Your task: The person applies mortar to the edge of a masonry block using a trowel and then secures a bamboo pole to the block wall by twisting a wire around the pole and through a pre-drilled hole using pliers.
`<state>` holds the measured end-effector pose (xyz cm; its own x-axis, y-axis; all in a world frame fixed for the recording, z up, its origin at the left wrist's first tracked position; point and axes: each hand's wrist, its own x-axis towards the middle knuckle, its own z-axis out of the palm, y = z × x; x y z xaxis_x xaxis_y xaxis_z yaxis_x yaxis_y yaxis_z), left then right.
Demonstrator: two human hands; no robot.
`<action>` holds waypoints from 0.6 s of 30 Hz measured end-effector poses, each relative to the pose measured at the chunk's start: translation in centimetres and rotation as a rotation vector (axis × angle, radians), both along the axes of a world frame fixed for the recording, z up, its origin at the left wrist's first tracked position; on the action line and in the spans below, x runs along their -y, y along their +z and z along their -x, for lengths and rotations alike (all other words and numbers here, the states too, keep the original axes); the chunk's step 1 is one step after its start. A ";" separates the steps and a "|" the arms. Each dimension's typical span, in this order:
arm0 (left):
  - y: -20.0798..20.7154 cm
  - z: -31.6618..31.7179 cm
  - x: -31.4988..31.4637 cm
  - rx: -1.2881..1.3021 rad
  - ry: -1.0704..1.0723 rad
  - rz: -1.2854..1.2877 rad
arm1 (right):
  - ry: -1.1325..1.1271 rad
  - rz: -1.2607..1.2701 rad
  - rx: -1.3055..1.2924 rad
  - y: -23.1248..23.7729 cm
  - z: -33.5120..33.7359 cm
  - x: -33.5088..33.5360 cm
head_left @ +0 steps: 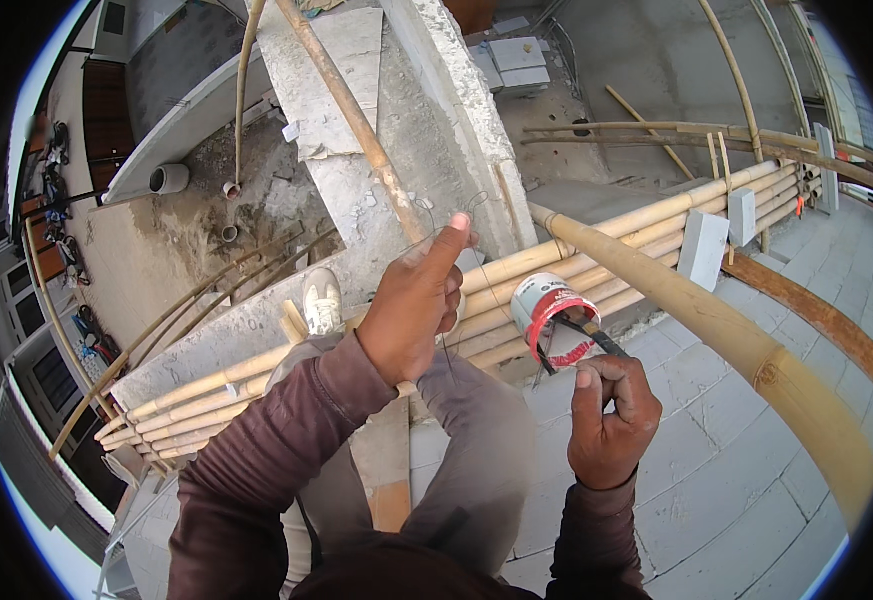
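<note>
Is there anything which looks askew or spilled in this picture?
Yes: the small tin near the right hand looks askew, tipped with its mouth toward the person, a dark tool sticking out. I see no spill.

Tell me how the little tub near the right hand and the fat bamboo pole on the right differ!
The tub is short, while the pole is long. The tub is red and white; the pole is yellowish tan. Both have rounded sides.

Left hand (418, 305) curls, thumb up; right hand (613, 418) curls lower.
</note>
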<state>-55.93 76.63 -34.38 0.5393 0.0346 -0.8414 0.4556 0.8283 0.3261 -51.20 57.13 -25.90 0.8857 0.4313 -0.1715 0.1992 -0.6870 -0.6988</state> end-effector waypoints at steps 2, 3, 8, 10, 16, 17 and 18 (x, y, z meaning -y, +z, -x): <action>1.0 1.1 -1.2 0.031 0.073 -0.104 | 0.105 0.047 -0.125 1.2 0.7 -0.2; 1.4 1.7 -1.8 0.045 0.106 -0.152 | 0.153 0.076 -0.186 1.8 1.1 -0.2; 2.9 5.0 -5.0 -0.047 0.139 -0.484 | 0.138 0.084 -0.464 5.2 2.1 0.9; 1.2 8.1 -7.4 -0.073 0.130 -0.731 | 0.137 0.059 -0.553 5.8 2.0 1.2; 4.3 13.4 -11.3 -0.093 0.134 -0.798 | 0.073 0.200 -0.704 9.0 3.5 2.2; 4.8 14.2 -11.6 -0.096 0.150 -0.796 | 0.076 0.192 -0.637 9.2 4.0 2.2; 5.2 14.9 -11.8 -0.102 0.165 -0.792 | 0.080 0.187 -0.573 9.3 4.4 1.9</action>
